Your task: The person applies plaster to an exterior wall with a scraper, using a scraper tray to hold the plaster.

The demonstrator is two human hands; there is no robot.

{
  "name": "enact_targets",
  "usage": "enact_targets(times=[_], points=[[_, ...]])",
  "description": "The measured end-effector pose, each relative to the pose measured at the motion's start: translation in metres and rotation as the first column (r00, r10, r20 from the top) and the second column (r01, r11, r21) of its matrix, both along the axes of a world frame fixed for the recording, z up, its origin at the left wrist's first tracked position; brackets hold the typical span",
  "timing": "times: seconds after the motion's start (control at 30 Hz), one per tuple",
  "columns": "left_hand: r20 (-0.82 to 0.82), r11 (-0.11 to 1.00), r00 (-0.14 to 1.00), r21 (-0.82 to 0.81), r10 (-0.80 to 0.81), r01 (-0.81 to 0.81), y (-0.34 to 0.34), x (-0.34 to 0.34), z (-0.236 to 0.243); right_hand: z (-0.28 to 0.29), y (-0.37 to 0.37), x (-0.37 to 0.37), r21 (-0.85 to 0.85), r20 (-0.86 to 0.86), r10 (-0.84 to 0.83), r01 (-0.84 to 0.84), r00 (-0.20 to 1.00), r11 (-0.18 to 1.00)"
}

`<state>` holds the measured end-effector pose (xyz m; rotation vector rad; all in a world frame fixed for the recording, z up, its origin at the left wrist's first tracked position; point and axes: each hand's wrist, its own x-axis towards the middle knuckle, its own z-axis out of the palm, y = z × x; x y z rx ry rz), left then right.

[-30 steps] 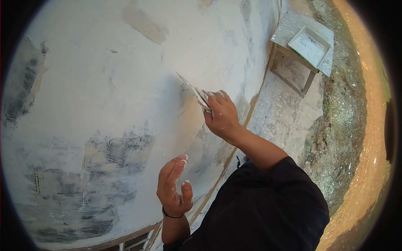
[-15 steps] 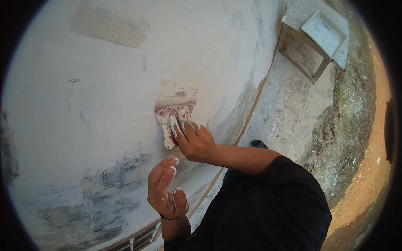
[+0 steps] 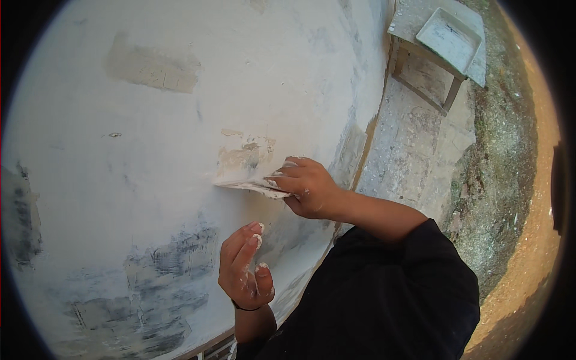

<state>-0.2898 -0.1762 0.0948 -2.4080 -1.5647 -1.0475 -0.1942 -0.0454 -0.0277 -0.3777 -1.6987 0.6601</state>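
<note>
A putty-smeared putty knife is in my right hand, with my fingers and thumb closed round its handle end. It appears nearly edge-on, its blade edge pointing left at the white wall. Just above the blade is a rough patch of filler with beige and grey spots. Below, my left hand is held up with nothing in it, fingers bent and thumb apart. White putty coats its fingertips, and a dark band circles the wrist.
At the upper right, a small table carries a shallow whitish tray. Splattered paving runs along the wall's foot, with mossy ground beyond it. Dark grey patches mark the lower wall, above a slatted opening.
My right hand has moved right and turned the putty knife from flat against the wall to edge-on. The filler patch now shows more fully. My left hand keeps nearly the same pose.
</note>
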Motion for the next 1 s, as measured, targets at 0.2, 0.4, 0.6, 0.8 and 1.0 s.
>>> enact_targets(times=[0.2, 0.4, 0.6, 0.8, 1.0], points=[[-0.006, 1.000, 1.000, -0.012, 0.010, -0.010, -0.009, -0.001, 0.000, 0.001, 0.059, -0.007, -0.055, 0.091, -0.007, 0.012, 0.996, 0.998], [0.033, 0.999, 0.999, -0.032, 0.026, -0.025, -0.016, -0.007, -0.003, -0.007, 0.071, 0.021, -0.404, -0.028, -0.021, 0.008, 0.999, 0.915], [0.053, 0.999, 0.999, -0.042, -0.002, 0.004, -0.018, -0.009, -0.006, 0.003, 0.050, 0.040, -0.390, -0.055, -0.046, 0.021, 0.997, 0.920], [0.070, 0.999, 0.998, -0.039, -0.002, 0.005, -0.023, -0.010, -0.010, 0.001, 0.010, -0.011, 0.035, 0.034, -0.410, 0.409, 0.911, 0.912], [0.049, 0.998, 0.998, -0.051, 0.027, -0.024, -0.035, -0.011, -0.011, -0.005, -0.031, -0.061, 0.151, 0.073, -0.492, 0.478, 0.868, 0.865]])
